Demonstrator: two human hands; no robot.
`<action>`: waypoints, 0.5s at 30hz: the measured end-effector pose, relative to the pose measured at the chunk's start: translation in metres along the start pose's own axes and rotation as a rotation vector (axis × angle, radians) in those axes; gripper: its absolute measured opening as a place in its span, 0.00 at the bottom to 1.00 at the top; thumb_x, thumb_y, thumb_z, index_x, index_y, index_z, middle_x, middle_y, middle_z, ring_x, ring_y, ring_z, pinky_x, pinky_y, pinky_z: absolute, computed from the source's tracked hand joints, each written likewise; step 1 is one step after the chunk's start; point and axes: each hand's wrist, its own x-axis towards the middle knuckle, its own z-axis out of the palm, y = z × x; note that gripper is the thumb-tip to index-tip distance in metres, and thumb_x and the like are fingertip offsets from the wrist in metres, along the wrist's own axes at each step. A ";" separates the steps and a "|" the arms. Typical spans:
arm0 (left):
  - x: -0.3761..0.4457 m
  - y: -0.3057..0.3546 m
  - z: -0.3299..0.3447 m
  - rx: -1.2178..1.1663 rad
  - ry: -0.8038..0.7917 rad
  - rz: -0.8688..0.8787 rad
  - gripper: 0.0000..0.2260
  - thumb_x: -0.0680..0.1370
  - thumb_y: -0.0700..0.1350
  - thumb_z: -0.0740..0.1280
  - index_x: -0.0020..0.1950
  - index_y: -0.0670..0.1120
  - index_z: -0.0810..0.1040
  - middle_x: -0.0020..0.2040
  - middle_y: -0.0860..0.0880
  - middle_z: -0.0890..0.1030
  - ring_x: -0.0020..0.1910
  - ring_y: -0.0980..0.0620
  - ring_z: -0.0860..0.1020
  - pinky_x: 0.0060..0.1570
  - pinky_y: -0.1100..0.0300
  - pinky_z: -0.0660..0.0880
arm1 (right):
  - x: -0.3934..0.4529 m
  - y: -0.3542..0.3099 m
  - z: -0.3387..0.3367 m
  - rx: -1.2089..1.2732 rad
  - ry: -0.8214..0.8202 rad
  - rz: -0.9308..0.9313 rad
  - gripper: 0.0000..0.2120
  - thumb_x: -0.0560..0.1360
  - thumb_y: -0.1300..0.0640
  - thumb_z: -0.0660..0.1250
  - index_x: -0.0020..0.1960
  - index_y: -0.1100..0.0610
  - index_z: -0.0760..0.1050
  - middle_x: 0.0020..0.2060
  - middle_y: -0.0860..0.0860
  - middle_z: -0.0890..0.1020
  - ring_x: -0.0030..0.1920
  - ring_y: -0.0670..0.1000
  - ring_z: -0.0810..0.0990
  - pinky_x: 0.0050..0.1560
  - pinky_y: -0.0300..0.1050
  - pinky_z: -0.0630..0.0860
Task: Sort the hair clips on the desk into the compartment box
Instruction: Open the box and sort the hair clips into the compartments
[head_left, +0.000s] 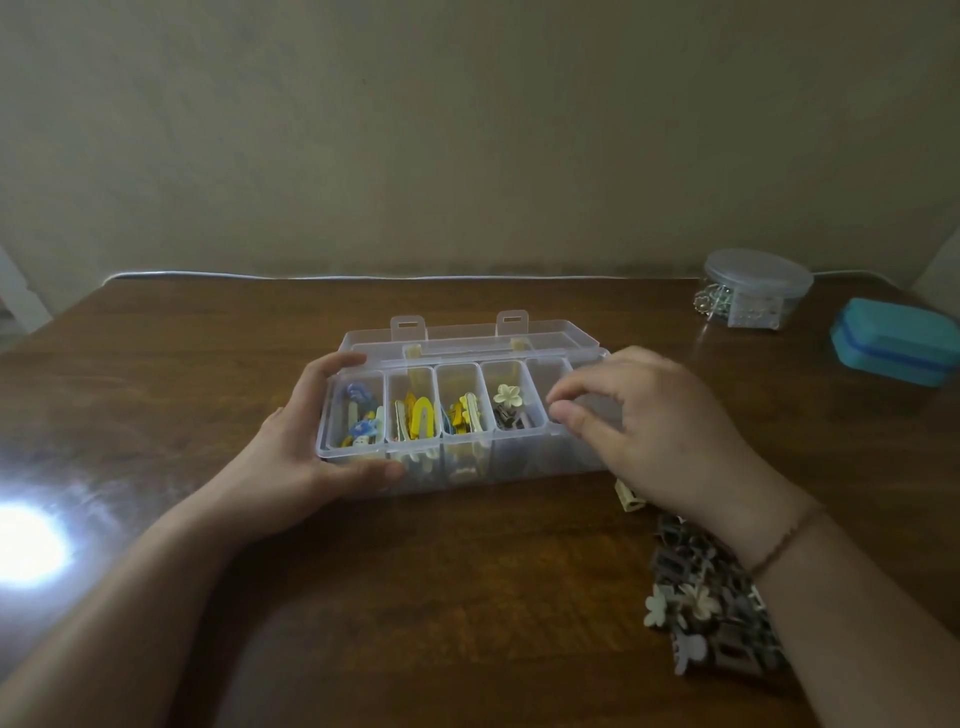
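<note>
Head view: compartment box (519, 460) lies lengthwise left-to-right, lid open rearward.

No readable text, no labels or brands, no numbers (frame dim, details blurred)

The box (457, 415) sits mid-tabletop (467, 597), clips (415, 415) in its left four compartments. Loose clips (711, 608) lie front-right; a tub (753, 286) and case (893, 343) back-right.
</note>
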 end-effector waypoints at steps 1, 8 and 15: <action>0.000 0.001 0.000 -0.003 0.001 0.001 0.44 0.55 0.67 0.75 0.67 0.72 0.58 0.62 0.68 0.68 0.64 0.53 0.71 0.66 0.48 0.69 | 0.000 0.001 0.000 -0.001 -0.036 -0.015 0.08 0.75 0.44 0.62 0.50 0.41 0.78 0.47 0.40 0.79 0.53 0.43 0.73 0.56 0.49 0.72; 0.000 0.001 0.000 0.005 -0.004 -0.022 0.45 0.54 0.69 0.74 0.67 0.73 0.57 0.62 0.67 0.68 0.67 0.48 0.68 0.68 0.43 0.67 | -0.019 0.008 -0.045 0.007 -0.056 0.028 0.02 0.70 0.44 0.68 0.41 0.41 0.78 0.35 0.37 0.78 0.43 0.35 0.76 0.37 0.35 0.70; 0.000 -0.001 0.000 0.011 0.004 -0.019 0.45 0.55 0.68 0.75 0.68 0.73 0.57 0.68 0.59 0.68 0.68 0.47 0.68 0.68 0.40 0.66 | -0.024 0.006 -0.040 -0.301 -0.449 0.119 0.16 0.71 0.42 0.70 0.58 0.34 0.73 0.55 0.35 0.76 0.56 0.42 0.75 0.53 0.43 0.75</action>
